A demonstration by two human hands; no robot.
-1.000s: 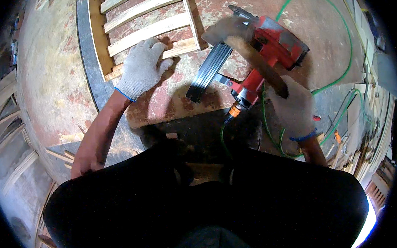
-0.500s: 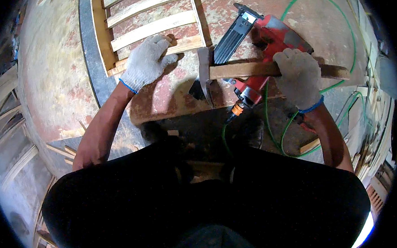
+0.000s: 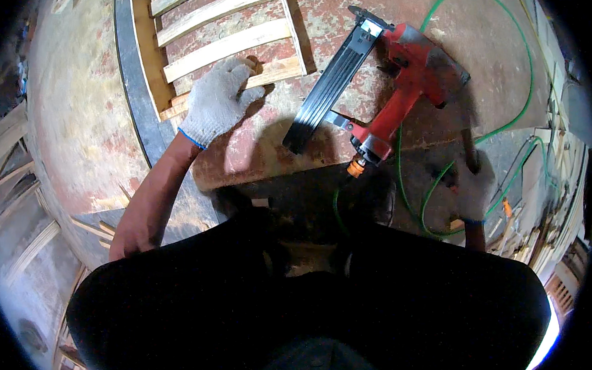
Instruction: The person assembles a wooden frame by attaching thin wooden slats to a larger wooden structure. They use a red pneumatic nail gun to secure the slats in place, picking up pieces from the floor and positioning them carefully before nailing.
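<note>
Surroundings: a worn, reddish bench [image 3: 98,128] fills the upper half of the frame; a green air hose [image 3: 436,186] loops over its right edge and down toward the lower right; loose wooden strips [image 3: 15,170] lie at the far left of the frame, off the bench.
In the way: the person's dark clothing takes up the whole lower half of the frame and hides what lies beneath it.
Slatted frame: a pale wooden slatted frame [image 3: 216,47] lies flat in the upper centre-left, its slats running across between two side rails.
Nail gun: a red nail gun [image 3: 395,90] with a long black magazine lies on its side on the bench, upper centre-right, the hose joined at its orange coupling; no hand touches it.
Left hand: the gloved left hand [image 3: 216,104] rests flat on the lowest slat, fingers spread.
Right hand: the gloved right hand [image 3: 473,191] is low at the right edge, off the bench, fingers closed around a dark stick-like handle [image 3: 468,150].
</note>
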